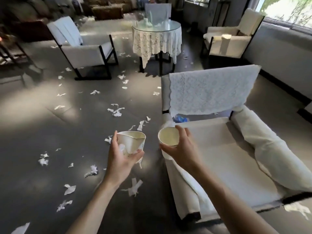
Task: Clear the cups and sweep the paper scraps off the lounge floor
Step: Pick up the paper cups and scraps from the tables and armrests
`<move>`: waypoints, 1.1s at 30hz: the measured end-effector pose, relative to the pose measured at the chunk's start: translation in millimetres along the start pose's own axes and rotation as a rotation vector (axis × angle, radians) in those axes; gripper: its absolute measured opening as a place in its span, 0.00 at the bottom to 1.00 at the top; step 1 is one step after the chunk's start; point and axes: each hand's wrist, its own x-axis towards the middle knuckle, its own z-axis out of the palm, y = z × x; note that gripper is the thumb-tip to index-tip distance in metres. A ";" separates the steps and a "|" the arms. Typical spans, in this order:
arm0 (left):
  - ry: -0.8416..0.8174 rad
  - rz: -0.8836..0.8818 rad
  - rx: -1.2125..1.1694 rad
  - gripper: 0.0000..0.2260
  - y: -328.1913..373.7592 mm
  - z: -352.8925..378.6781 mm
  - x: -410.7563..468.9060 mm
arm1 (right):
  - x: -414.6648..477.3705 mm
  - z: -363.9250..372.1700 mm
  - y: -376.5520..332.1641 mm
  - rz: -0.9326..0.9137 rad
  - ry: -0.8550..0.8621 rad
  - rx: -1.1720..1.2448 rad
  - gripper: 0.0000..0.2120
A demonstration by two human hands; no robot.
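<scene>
text: none legible | crushed cup [131, 142] — printed marks, too blurred

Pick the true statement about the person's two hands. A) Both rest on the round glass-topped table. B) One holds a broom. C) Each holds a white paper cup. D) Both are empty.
C: the left hand grips a dented white paper cup, and the right hand holds a round white paper cup.

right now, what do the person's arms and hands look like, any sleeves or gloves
Both forearms are bare, no sleeve in view. The left hand and right hand wear no gloves; no ring, watch or bracelet shows.
</scene>
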 end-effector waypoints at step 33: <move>-0.270 0.179 0.026 0.48 50.5 232.4 1064.6 | 1034.0 -1.7 -13.3 0.120 0.325 0.034 0.38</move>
